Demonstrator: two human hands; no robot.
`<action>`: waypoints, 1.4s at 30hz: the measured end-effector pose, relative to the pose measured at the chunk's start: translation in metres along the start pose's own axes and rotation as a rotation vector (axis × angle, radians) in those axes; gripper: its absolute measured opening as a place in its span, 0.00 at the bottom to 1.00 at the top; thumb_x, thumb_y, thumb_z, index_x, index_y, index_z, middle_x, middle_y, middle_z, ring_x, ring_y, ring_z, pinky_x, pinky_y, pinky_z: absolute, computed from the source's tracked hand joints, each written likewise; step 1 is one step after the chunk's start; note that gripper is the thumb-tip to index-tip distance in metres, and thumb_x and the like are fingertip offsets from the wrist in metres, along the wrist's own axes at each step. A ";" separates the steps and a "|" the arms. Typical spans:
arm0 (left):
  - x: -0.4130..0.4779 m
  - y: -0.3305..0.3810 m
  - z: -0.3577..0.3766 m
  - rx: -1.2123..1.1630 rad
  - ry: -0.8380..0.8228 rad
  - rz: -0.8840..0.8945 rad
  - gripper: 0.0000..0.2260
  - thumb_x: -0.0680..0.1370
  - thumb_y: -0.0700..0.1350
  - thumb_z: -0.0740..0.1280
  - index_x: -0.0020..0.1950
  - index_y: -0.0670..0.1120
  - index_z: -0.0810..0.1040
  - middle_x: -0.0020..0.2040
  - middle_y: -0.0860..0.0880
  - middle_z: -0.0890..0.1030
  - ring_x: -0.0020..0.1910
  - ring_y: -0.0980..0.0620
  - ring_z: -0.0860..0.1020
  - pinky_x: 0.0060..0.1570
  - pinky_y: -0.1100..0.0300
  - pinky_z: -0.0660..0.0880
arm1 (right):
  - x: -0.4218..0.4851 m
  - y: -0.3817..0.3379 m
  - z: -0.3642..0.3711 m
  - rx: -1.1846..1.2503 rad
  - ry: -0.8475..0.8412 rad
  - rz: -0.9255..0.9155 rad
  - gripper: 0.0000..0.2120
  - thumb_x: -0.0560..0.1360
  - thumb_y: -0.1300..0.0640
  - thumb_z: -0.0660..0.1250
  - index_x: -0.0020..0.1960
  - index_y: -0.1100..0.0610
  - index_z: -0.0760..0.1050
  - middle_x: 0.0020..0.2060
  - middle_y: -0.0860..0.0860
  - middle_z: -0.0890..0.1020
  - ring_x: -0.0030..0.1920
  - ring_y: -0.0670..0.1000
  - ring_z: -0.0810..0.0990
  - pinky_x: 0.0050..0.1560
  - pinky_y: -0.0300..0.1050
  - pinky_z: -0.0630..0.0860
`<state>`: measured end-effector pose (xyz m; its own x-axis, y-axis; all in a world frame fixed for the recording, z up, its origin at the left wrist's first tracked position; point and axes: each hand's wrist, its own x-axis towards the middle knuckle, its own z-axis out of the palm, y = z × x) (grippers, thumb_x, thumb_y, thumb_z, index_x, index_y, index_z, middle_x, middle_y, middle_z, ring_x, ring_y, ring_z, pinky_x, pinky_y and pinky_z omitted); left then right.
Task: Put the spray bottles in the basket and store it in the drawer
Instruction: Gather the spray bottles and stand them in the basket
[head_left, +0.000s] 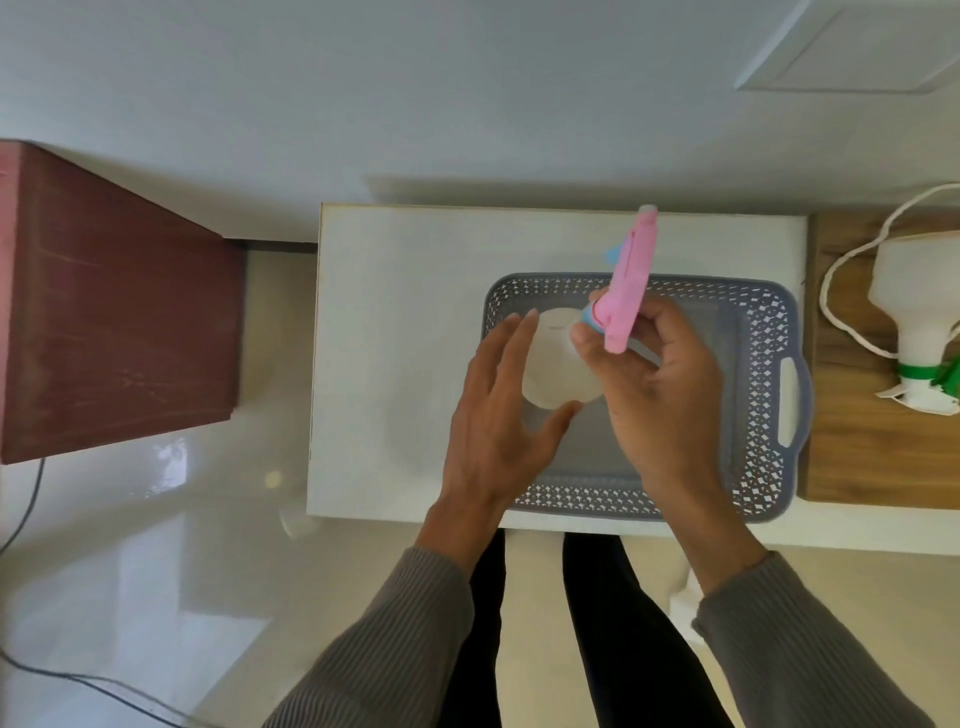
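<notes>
Over grey basket (769, 332), R hand (660, 395) fingers grip pink-top spray bottle (558, 364); L hand (498, 415) fingers splayed.

I can read no text, brand, number or sign anywhere. The white spray bottle (558, 364) with the pink trigger head, gripped in my right hand (660, 395), shows only a faint dark mark too small to make out. The second spray bottle (914, 332), well off to the right of my hands, carries a plain green band.
</notes>
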<state>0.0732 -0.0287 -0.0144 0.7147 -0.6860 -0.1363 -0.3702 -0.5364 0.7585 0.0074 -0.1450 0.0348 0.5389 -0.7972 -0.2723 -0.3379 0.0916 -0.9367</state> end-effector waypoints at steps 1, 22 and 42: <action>0.005 -0.002 0.001 0.031 -0.023 0.009 0.38 0.71 0.52 0.76 0.76 0.46 0.64 0.74 0.48 0.67 0.73 0.50 0.67 0.63 0.57 0.74 | 0.000 0.004 0.003 -0.010 -0.008 -0.007 0.15 0.73 0.56 0.76 0.58 0.56 0.79 0.53 0.46 0.85 0.57 0.45 0.83 0.59 0.45 0.80; 0.049 -0.024 0.020 0.225 -0.119 -0.144 0.29 0.76 0.44 0.69 0.76 0.46 0.64 0.76 0.48 0.66 0.71 0.49 0.69 0.57 0.47 0.77 | 0.027 0.045 0.033 -0.224 -0.062 -0.123 0.15 0.72 0.58 0.77 0.57 0.59 0.81 0.51 0.50 0.85 0.54 0.48 0.84 0.59 0.46 0.81; -0.049 -0.008 0.010 0.300 0.183 0.168 0.18 0.78 0.44 0.70 0.67 0.44 0.76 0.60 0.44 0.78 0.59 0.48 0.76 0.58 0.60 0.74 | 0.010 0.066 -0.075 -0.622 0.106 -0.066 0.25 0.79 0.49 0.68 0.72 0.58 0.69 0.71 0.55 0.70 0.73 0.52 0.66 0.69 0.30 0.61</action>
<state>0.0356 0.0045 -0.0201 0.7134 -0.6921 0.1104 -0.6287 -0.5624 0.5370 -0.0677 -0.1914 -0.0129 0.5054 -0.8470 -0.1648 -0.7086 -0.2985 -0.6394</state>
